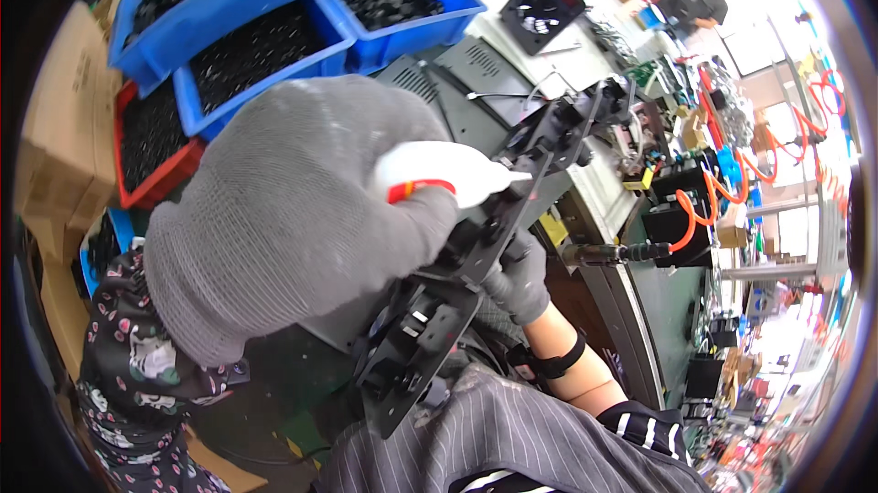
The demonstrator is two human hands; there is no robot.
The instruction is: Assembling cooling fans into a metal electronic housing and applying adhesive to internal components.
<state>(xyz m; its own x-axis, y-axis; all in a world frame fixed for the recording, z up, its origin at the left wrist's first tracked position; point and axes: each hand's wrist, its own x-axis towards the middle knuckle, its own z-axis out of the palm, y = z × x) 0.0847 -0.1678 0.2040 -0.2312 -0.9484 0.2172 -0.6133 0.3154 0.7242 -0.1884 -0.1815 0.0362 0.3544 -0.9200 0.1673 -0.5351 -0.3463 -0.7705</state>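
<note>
My left hand (pixel 302 191), in a grey knit glove with a floral sleeve behind it, is wrapped round a white squeeze bottle (pixel 439 168) with a red and yellow label. The bottle's narrow nozzle points right, close over a long black plastic frame (pixel 412 328). This frame slants from near my body to the bench at the far right and carries several dark fittings. My right hand (pixel 521 281), in a dark grey glove, grips the frame's right edge from beside and below. Part of the right fingers is hidden behind the frame.
Blue bins (pixel 261 86) and a red bin (pixel 169 150) of small black parts stand at the far left, beside cardboard boxes (pixel 69 118). A black fan (pixel 541 10) sits on the far bench. To the right hangs a power screwdriver (pixel 617 253) on an orange coiled hose.
</note>
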